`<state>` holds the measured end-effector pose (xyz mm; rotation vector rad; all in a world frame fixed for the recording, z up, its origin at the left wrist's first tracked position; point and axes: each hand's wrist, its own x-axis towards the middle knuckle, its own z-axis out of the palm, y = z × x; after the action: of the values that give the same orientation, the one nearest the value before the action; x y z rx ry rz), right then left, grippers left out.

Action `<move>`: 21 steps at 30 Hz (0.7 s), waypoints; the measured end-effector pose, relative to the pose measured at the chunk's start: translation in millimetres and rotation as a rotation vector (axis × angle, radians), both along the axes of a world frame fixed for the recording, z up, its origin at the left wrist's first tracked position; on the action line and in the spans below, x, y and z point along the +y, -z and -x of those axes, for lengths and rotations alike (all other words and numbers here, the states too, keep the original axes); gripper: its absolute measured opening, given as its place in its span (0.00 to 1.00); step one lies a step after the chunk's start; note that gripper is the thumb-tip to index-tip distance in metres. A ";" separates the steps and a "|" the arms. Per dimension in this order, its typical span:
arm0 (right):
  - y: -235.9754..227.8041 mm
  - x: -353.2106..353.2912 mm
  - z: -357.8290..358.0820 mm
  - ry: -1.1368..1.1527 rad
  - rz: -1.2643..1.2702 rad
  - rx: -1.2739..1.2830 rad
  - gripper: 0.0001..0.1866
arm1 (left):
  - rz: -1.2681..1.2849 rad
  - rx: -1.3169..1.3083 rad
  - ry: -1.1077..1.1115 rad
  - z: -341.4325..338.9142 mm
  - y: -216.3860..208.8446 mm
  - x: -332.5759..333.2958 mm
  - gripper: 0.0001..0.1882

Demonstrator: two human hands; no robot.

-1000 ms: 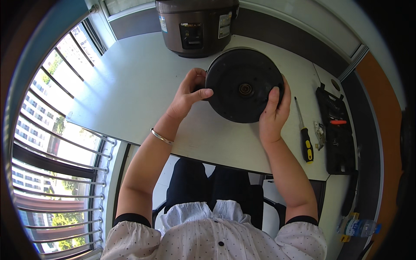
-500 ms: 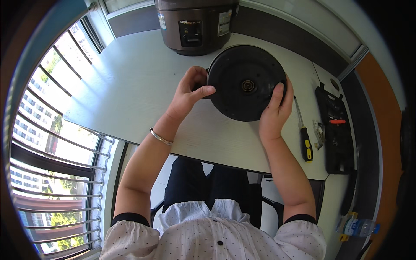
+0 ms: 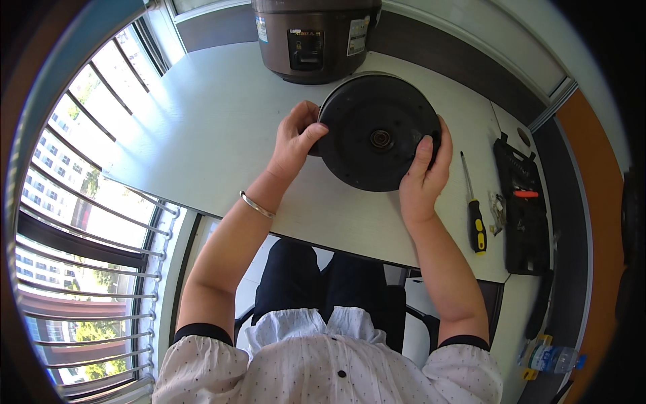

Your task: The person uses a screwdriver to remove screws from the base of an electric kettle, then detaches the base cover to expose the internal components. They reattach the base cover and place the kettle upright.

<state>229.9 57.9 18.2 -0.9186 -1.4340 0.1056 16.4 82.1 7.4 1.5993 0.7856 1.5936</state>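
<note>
Black round disc-shaped plate [image 3: 377,132] with a small metal hub in its middle is tilted up off the white table [image 3: 202,128], right in front of the brown-grey cooker [image 3: 315,37]. You've got your left hand [image 3: 295,140] clamped on its left rim and your right hand [image 3: 424,176] on the lower right edge. Over to the right, a black-and-yellow screwdriver [image 3: 474,212] sits beside a black tool case [image 3: 523,202].

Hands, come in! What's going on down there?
Left hand and right hand grip round black disc by its rim. Disc above white table. Nothing blocking.
</note>
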 end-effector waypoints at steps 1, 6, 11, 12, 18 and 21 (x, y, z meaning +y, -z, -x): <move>1.4 -0.1 0.4 -0.014 -0.010 -0.005 0.23 | 0.022 0.001 -0.058 -0.7 -0.4 -1.7 0.20; 1.8 -1.5 0.8 -0.049 -0.077 -0.094 0.27 | 0.189 -0.048 -0.270 -6.8 -3.1 -2.0 0.21; -3.3 -2.4 -1.8 -0.059 -0.082 -0.191 0.30 | 0.302 0.003 -0.298 -1.6 -7.6 -3.2 0.25; -5.4 -1.6 -3.3 -0.054 -0.098 -0.233 0.30 | 0.300 0.012 -0.300 -0.4 -8.3 -2.2 0.26; -6.9 1.5 -5.7 -0.023 -0.133 -0.305 0.31 | 0.246 0.035 -0.350 -2.2 0.8 7.3 0.26; -4.7 2.2 -0.2 -0.118 -0.142 -0.184 0.32 | 0.240 0.077 -0.353 -1.0 4.0 7.8 0.26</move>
<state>230.1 60.2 22.9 -0.7417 -1.6444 0.0067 17.4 89.8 3.4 1.4096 1.3068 1.6093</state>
